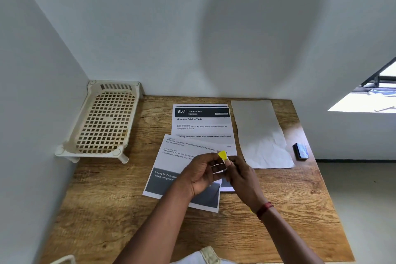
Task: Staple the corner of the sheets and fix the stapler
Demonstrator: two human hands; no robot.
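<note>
Both my hands meet above the middle of a wooden table (111, 210). My left hand (201, 174) and my right hand (241, 172) together pinch a small yellow piece (222, 155), with thin silvery strips showing between the fingers. What exactly the strips are I cannot tell. Under the hands lies a tilted printed sheet (171, 163) about an ice tray. It overlaps another printed sheet (201, 122) headed "957 Dining Area".
A cream plastic rack (105, 122) with a grid top stands in the back left corner against the walls. A blank creased paper (260, 135) lies at the right, and a small dark blue box (300, 150) sits by the table's right edge.
</note>
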